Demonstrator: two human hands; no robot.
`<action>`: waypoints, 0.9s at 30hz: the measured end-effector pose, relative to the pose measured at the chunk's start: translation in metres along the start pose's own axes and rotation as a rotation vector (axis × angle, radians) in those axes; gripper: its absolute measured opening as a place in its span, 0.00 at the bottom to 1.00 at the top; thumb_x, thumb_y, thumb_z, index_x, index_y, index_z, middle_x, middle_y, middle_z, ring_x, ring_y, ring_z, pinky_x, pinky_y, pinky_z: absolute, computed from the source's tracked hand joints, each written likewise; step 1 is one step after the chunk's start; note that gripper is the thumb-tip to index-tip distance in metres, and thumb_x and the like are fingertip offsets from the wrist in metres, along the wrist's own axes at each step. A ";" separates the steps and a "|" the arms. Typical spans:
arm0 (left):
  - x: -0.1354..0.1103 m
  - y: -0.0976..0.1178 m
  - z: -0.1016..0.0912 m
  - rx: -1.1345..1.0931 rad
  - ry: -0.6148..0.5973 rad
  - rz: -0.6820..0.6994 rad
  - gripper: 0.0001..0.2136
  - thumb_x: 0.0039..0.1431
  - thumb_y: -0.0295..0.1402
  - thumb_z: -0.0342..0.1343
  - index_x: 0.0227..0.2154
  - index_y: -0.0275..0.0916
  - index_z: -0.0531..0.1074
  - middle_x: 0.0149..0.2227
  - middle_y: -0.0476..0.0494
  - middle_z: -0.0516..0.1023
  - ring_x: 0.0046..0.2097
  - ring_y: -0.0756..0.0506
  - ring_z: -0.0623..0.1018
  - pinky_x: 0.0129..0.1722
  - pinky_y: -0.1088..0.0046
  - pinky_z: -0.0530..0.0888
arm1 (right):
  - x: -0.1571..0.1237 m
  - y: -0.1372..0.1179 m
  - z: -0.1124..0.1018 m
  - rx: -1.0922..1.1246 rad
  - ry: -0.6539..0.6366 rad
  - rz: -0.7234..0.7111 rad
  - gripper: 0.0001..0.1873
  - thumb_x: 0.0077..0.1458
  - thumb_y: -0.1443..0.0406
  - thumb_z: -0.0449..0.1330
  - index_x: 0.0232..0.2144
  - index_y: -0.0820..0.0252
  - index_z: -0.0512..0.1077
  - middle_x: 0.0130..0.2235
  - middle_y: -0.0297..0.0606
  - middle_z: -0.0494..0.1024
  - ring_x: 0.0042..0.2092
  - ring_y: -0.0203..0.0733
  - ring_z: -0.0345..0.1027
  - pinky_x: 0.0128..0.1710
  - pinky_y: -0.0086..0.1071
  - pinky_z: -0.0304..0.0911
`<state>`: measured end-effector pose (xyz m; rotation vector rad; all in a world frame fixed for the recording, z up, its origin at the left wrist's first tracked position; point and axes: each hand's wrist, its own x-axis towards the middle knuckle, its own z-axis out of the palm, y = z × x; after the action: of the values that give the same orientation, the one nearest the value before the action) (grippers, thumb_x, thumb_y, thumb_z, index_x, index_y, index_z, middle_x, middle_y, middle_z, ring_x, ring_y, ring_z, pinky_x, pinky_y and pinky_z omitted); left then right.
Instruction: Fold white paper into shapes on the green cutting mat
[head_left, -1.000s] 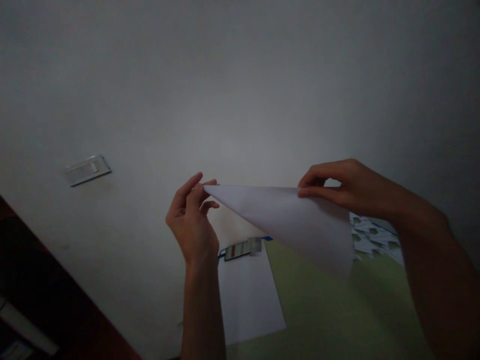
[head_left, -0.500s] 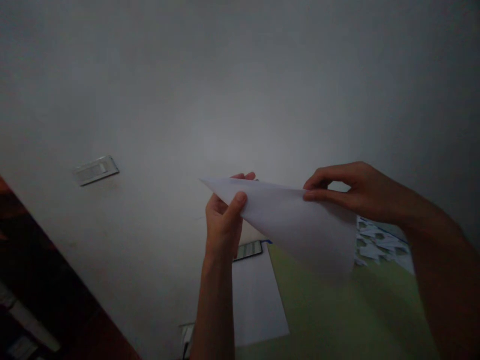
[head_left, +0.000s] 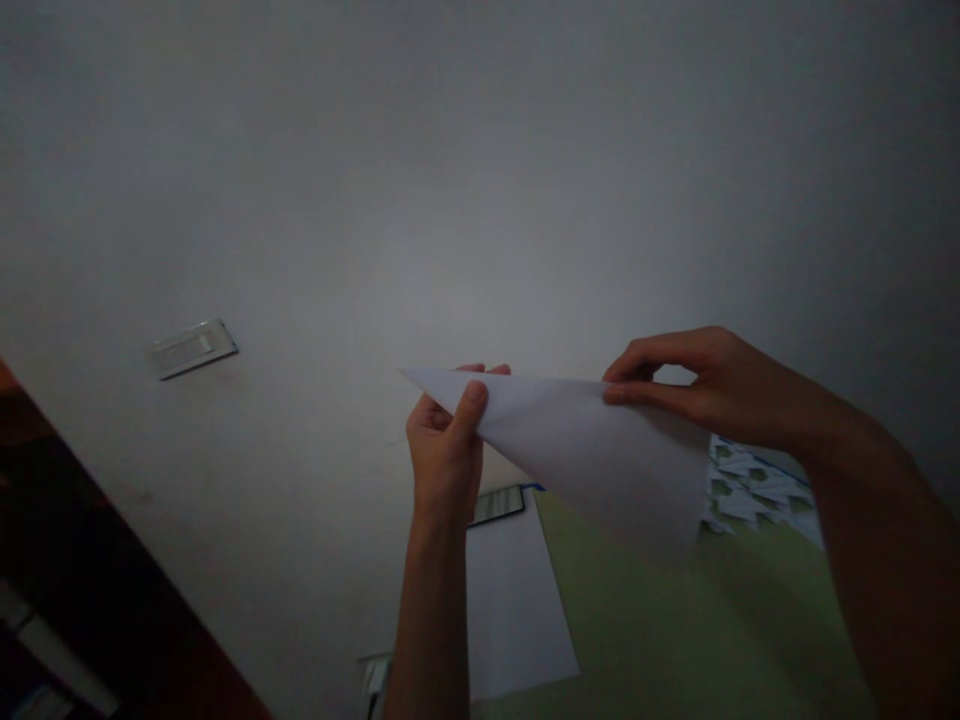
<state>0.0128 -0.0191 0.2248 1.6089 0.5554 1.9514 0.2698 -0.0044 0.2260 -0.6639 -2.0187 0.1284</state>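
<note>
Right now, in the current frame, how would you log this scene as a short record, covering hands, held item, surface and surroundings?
Left hand: grips the white paper near its pointed end, thumb on the near face
Right hand: pinches its upper edge, farther right
Held item: white paper, tapering to a point at left
Surface: green tabletop
On surface, left: flat white sheet; phone-like device at its far end, partly hidden
On surface, right: pointed paper pieces, partly hidden
Background: pale wall with a rectangular plate
Lighting: dim
</note>
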 end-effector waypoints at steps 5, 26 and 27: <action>0.001 0.000 -0.001 0.027 0.035 0.006 0.17 0.53 0.43 0.69 0.40 0.38 0.75 0.39 0.37 0.84 0.43 0.42 0.84 0.47 0.63 0.79 | 0.000 -0.001 0.000 0.001 -0.006 0.009 0.19 0.59 0.47 0.60 0.35 0.52 0.81 0.38 0.38 0.84 0.39 0.45 0.77 0.39 0.37 0.70; 0.001 0.002 0.000 0.270 0.312 0.317 0.27 0.59 0.59 0.53 0.27 0.36 0.72 0.22 0.51 0.67 0.23 0.53 0.65 0.22 0.79 0.62 | 0.000 -0.003 0.001 0.034 -0.013 0.005 0.19 0.58 0.47 0.61 0.35 0.53 0.81 0.38 0.38 0.84 0.38 0.46 0.77 0.39 0.37 0.70; 0.000 0.003 0.001 0.263 0.317 0.316 0.27 0.60 0.60 0.52 0.27 0.36 0.73 0.22 0.51 0.67 0.23 0.53 0.66 0.22 0.79 0.62 | 0.000 -0.003 0.001 0.033 -0.014 0.008 0.19 0.58 0.47 0.61 0.35 0.53 0.81 0.38 0.39 0.84 0.38 0.46 0.77 0.39 0.37 0.70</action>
<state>0.0129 -0.0212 0.2271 1.6290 0.7443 2.4830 0.2684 -0.0067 0.2262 -0.6515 -2.0230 0.1714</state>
